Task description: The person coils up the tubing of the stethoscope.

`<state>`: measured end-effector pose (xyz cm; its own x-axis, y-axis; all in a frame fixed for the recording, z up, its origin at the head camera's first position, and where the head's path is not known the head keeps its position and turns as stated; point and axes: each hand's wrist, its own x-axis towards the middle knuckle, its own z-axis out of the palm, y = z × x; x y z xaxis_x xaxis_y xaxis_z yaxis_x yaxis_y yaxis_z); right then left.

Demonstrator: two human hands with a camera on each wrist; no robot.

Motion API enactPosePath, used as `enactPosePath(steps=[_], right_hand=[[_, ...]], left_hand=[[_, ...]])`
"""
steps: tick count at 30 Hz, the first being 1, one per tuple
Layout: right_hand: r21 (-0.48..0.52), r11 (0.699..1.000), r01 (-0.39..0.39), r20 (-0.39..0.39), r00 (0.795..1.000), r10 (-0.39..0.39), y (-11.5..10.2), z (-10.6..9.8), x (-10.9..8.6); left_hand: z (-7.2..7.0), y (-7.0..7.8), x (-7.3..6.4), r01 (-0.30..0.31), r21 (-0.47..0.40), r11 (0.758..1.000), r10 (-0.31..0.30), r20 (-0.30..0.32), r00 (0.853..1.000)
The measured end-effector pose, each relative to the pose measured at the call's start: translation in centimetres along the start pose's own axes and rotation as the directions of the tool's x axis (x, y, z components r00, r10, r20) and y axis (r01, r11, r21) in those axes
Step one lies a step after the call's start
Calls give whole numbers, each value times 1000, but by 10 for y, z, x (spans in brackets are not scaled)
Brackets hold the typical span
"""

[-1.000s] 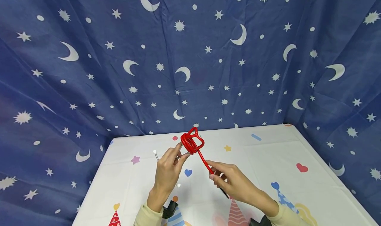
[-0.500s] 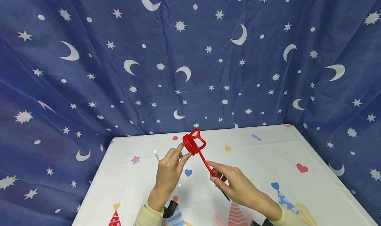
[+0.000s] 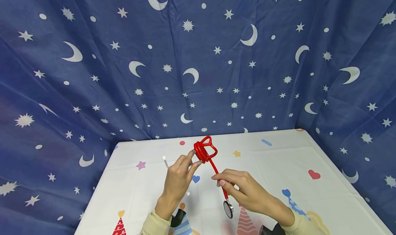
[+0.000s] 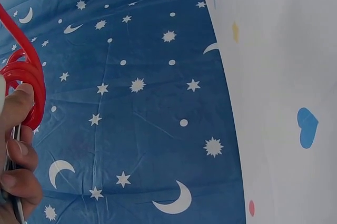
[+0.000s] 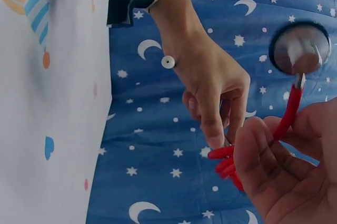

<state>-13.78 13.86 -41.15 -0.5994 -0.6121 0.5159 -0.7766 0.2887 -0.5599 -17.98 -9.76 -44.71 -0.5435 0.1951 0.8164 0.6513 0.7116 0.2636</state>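
A stethoscope with red tubing [image 3: 202, 152] is held up over the table, its tube wound into a tight coil with a loop on top. My left hand [image 3: 178, 178] pinches it at the base of the coil, where the metal ear tubes come out. One white ear tip [image 3: 164, 158] sticks out left of that hand. My right hand [image 3: 244, 190] pinches the straight length of tube leading to the chest piece [image 3: 228, 209], which hangs just below the fingers. In the right wrist view, the round metal chest piece [image 5: 300, 50] stands beyond my curled fingers.
Beneath both hands lies a white table cover [image 3: 272, 166] printed with party hats, hearts and stars. A blue curtain [image 3: 210, 73] with moons and stars hangs behind the table and at both sides. Each wrist carries a dark strap.
Both hands have drifted slightly right with the stethoscope, the coil sinking a little. The chest piece, first seen as a thin dark edge, has turned to show its round face below my right hand.
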Motion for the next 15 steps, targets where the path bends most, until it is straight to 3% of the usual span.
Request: enactPosePath(steps=[7, 15], right_hand=[[27, 1000, 3, 22, 1000, -4, -1, -1, 1], [5, 1000, 26, -8, 1000, -26, -1, -2, 2]], left_hand=[[1, 1, -1, 6, -10, 1000, -6, 6, 1000], [1, 4, -2, 1, -5, 1000, -1, 25, 1000]])
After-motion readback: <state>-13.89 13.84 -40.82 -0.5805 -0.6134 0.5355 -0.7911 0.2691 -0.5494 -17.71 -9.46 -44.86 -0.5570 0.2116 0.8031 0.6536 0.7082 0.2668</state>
